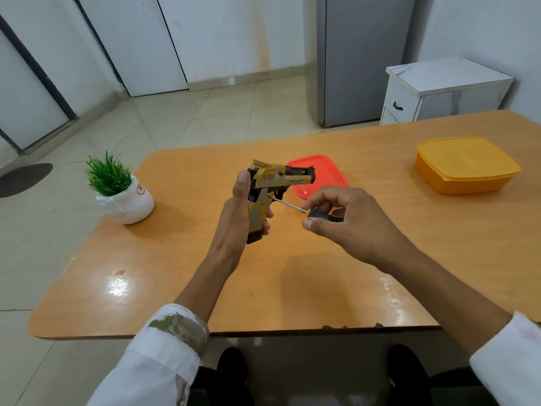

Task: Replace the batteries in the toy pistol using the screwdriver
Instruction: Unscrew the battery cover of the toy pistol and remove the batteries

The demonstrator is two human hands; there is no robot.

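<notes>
White sleeves (164,356) sit nearest, with both forearms bare and reaching out over a wood table (263,288). Left hand (234,212) grips the pistol (272,177) by its handle, fingers wrapped round it and thumb straight up along the back. The pistol is yellow and black, held off the table about mid-table, handle down and barrel pointing right. Right hand (351,221), just right of the pistol, pinches the screwdriver (322,214) by its black-and-yellow handle between thumb and fingers. The shaft runs up-left and its tip touches the pistol's side at the top of the handle, by the trigger. Cannot tell if the tip sits in a screw.

A red box (328,174) with its lid on stands just behind the pistol, partly hidden by the barrel. A plant (123,191) in a white pot stands left of the pistol, near the table corner. An orange box (465,165), lid on, stands well right of the pistol. Past the pistol and off the table there is tiled floor, a grey fridge (366,60) behind and to the right, and a white cabinet (439,89) further right.
</notes>
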